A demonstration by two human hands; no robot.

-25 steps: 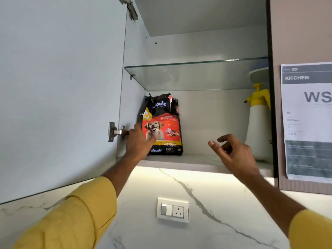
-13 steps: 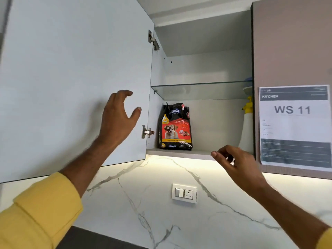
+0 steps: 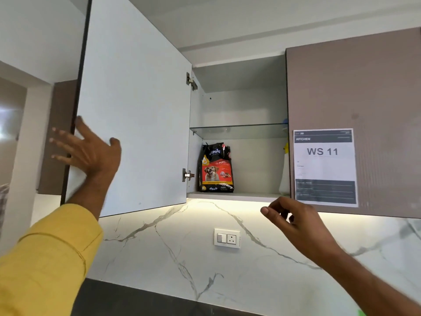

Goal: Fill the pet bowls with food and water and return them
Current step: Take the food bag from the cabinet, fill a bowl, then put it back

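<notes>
Standing upright on the lower shelf [image 3: 250, 195], dog-food bag [image 3: 216, 167] printed face outward, left hand [image 3: 91, 153] fingers spread on door [image 3: 141, 124], right hand [image 3: 293, 221] loosely curled, empty

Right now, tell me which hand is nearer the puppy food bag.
Right. The right hand hangs just below the shelf, lower right of the puppy food bag; the left hand rests on the cabinet door, far left.
</notes>
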